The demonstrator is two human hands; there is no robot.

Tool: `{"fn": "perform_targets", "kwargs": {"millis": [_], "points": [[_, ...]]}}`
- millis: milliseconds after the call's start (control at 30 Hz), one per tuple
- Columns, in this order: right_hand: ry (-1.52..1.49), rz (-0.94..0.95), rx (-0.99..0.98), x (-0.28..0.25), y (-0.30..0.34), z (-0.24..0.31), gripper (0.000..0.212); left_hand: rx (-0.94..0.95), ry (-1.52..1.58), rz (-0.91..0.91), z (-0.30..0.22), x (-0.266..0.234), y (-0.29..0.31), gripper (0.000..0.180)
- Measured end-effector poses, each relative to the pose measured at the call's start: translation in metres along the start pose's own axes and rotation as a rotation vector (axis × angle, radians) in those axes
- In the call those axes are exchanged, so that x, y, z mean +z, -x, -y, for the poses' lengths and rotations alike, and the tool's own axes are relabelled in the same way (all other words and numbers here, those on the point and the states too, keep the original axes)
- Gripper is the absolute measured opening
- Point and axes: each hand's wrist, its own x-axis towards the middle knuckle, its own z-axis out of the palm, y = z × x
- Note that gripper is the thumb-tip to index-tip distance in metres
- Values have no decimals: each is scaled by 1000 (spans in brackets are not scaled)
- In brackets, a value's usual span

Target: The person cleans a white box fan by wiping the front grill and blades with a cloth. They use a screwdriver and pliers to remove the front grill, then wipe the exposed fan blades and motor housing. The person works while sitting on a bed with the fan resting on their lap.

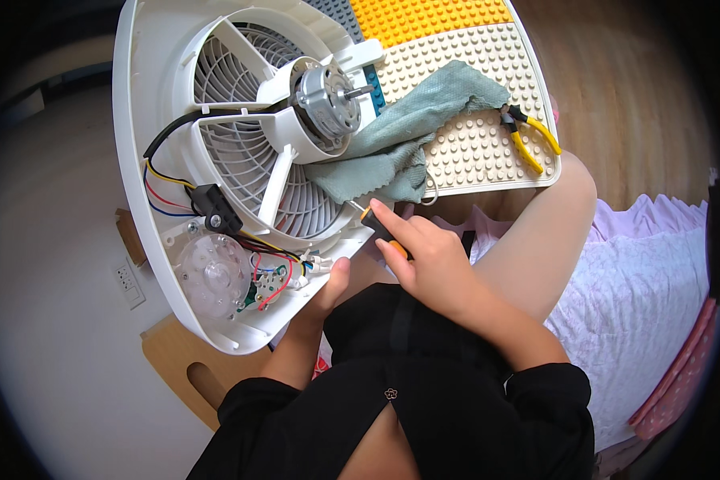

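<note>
An opened white fan housing [138, 96] leans tilted at my left, its round grille facing away beneath a silver motor [328, 100] with a bare shaft. My left hand [328, 292] grips the housing's lower edge, thumb on top; the other fingers are hidden behind it. Between the thumb and fingers of my right hand [436, 256] is a screwdriver [382, 232] with a black and orange handle. Its tip points up and left, near the housing's rim and the cloth. Coloured wires run from a black connector block [215, 210] to a small circuit board [272, 286] beside a clear round plastic part [214, 276].
A studded building-brick table [472, 164] stands ahead. On it lie a grey-green cloth [416, 112], partly under the motor, and yellow-handled pliers [528, 138] near the right edge. A bed with a pale sheet [640, 296] is at the right; a wooden chair [172, 352] at lower left.
</note>
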Motion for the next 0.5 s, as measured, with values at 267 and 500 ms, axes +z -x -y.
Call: {"fn": "perform_targets", "kwargs": {"millis": [267,500], "points": [[-200,-21,129,9,16,13,49,142,-219,-15,-16,9,4,39],[-690,157,388,5,26,-4,43,2,83,-6,-35,19,-5,42]]}}
